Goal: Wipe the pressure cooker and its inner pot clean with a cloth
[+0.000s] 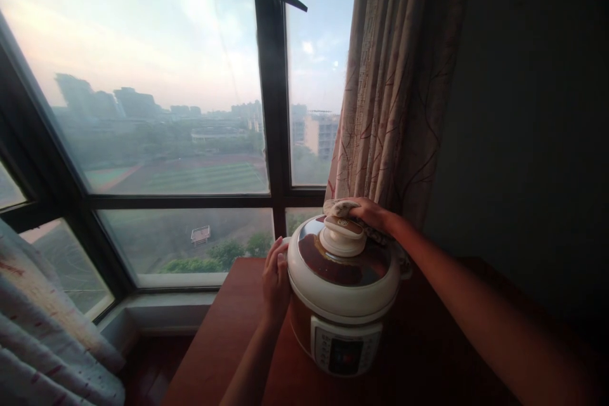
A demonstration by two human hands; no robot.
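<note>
A white and brown electric pressure cooker (345, 301) stands upright on the reddish-brown table, its control panel towards me. Its round lid (309, 247) has a glossy dark top and a cream knob (343, 235) in the middle. My left hand (276, 279) is at the cooker's left side, fingers closed around the side handle by the rim. With my right hand (373, 212) I grip a light patterned cloth (343, 208) against the back of the lid, just behind the knob. The right hand's fingertips are partly hidden by the cloth.
The wooden table (223, 330) reaches towards a large dark-framed window (181, 202). A patterned curtain (380, 76) hangs right behind the cooker, and another curtain (42, 330) is at the lower left. A dark wall (518, 108) is on the right.
</note>
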